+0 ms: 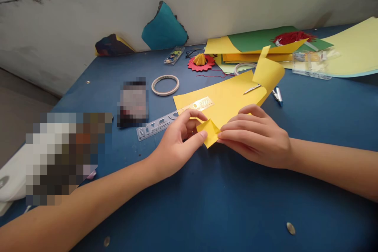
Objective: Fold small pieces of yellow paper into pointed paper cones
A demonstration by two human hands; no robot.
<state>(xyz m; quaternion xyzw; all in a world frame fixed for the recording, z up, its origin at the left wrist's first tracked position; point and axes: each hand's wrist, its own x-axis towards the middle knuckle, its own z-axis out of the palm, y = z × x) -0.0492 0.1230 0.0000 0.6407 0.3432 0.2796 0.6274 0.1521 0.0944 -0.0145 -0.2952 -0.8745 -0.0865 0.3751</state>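
A small folded piece of yellow paper point(210, 134) with crease lines is held between both hands over the blue table. My left hand point(181, 138) pinches its left side, thumb on top. My right hand point(260, 136) grips its right corner between thumb and fingers, which partly hide that edge. Just beyond the hands lies a large yellow sheet point(218, 90), its right end curling up. A clear plastic ruler point(159, 124) reaches from the left onto this sheet. On the sheet rests a pointed metal tool point(251, 89), partly covered by the curl.
Left of the sheet are a tape roll point(152, 86) and blurred items. Behind stand a red-and-yellow paper flower point(191, 64), a small clear case point(174, 56), stacked coloured sheets point(254, 41), red thread point(293, 38) and a plastic box point(310, 71). A pen point(277, 96) lies at right.
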